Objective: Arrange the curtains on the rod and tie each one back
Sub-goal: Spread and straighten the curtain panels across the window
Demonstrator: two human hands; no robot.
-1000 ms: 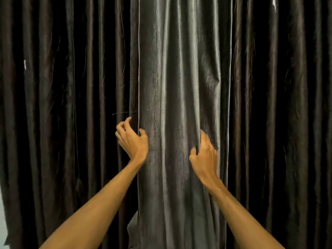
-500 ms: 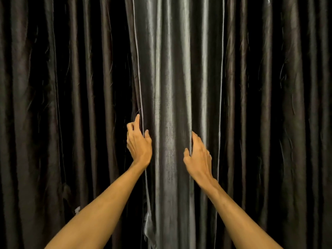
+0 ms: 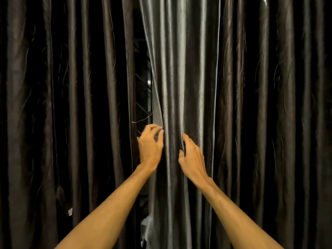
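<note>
Shiny grey pleated curtain panel point(image 3: 181, 69) hangs centre, lit, folds bunched narrow. Dark brown pleated curtain point(image 3: 75, 105) hangs to its left; more dark pleats to right. Narrow gap between the two; black metal lattice frame point(image 3: 142, 83) shows through. Left hand point(image 3: 150, 147) at grey panel's left hem, fingers curled round edge. Right hand point(image 3: 193, 159) near it, fingers dug into front fold, thumb pinching pleat. Hands a few pleats apart. Loose thread point(image 3: 142, 120) crosses gap above left hand.

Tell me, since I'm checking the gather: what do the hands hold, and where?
Both hold the curtain: left hand grips its left edge, right hand pinches a middle fold.
</note>
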